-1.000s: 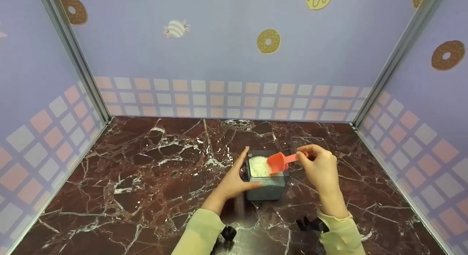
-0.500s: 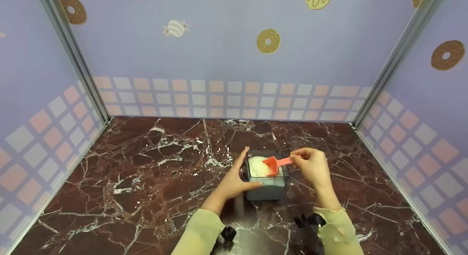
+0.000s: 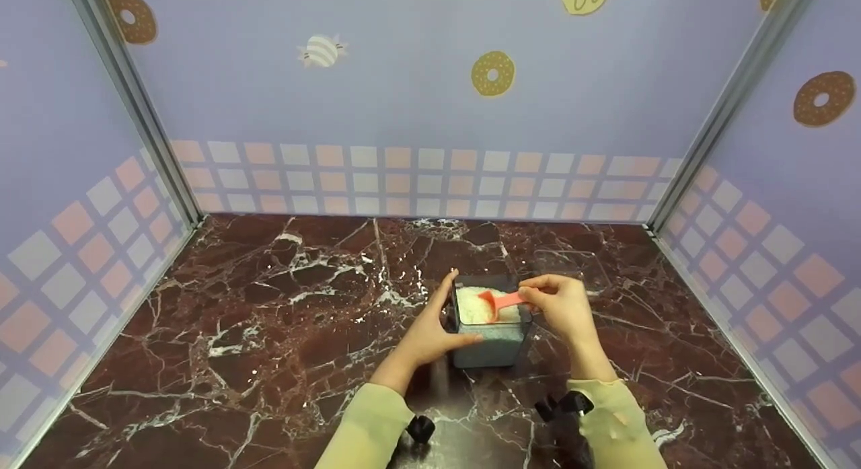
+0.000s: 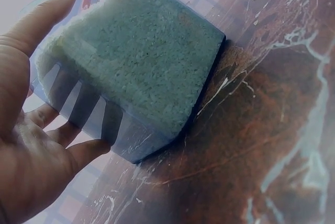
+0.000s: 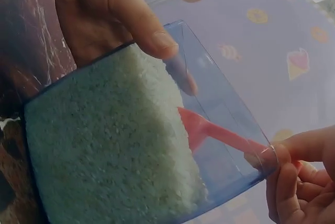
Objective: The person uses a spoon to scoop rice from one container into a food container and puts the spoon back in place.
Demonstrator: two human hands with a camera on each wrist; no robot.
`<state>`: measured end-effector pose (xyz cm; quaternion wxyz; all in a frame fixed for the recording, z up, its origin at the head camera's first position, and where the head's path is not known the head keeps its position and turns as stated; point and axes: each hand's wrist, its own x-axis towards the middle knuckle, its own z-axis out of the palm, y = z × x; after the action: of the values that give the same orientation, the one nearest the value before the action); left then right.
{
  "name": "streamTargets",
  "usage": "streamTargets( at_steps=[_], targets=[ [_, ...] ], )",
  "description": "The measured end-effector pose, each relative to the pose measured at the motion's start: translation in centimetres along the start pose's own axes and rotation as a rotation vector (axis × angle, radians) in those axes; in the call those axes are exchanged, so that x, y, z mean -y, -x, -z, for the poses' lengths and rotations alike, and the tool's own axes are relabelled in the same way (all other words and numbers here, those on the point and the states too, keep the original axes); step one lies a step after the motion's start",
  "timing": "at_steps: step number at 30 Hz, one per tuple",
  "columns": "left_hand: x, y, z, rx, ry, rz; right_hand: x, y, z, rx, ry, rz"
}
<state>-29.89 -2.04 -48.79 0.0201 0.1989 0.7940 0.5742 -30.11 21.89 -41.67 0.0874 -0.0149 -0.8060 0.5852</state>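
A clear, bluish square container [image 3: 490,353] stands on the marble-patterned table, filled most of the way with white rice [image 3: 472,305]. My left hand [image 3: 425,333] grips its left side, the thumb across the near face and the fingers spread along the left wall; the left wrist view shows the fingertips against the plastic [image 4: 157,143]. Between thumb and fingers my right hand [image 3: 564,306] pinches the handle of a red-pink scoop [image 3: 506,301] at the container's right rim. The scoop's bowl [image 5: 194,127] is partly sunk in the rice, so its lower edge is hidden.
Behind my right hand lies a faint, transparent flat square piece [image 3: 572,262], perhaps a lid. White specks are scattered left of the container, among the marble veins. Patterned lilac panels [image 3: 403,105] enclose the table at the back and both sides.
My right hand has moved left and slightly down toward the container, and the scoop's bowl has gone further left and deeper into the rice. My left hand and the container have stayed put.
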Motion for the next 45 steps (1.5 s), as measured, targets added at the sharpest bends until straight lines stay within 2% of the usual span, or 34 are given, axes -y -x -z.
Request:
streamTargets(
  at_steps=[5, 15, 22, 26, 37, 45],
  targets=[
    [-0.1, 0.0, 0.0, 0.005, -0.005, 0.007, -0.1, -0.2, 0.1, 0.012, -0.103, -0.067],
    [0.0, -0.1, 0.1, 0.019, 0.029, 0.006, -0.5, -0.6, 1.0, 0.03, -0.204, -0.165],
    [0.1, 0.0, 0.0, 0.023, 0.019, 0.014, -1.3, -1.2, 1.7, 0.045, -0.323, -0.215],
    [0.1, 0.0, 0.1, 0.019, 0.012, 0.011, -1.9, -1.4, 2.2, 0.065, -0.397, -0.232],
    [0.0, 0.1, 0.1, 0.013, 0.013, 0.012, -3.3, -2.1, 3.1, 0.193, -0.605, -0.34],
    [0.1, 0.0, 0.1, 0.017, 0.022, 0.012, -4.4, -2.5, 3.2, 0.22, -0.717, -0.406]
  ],
)
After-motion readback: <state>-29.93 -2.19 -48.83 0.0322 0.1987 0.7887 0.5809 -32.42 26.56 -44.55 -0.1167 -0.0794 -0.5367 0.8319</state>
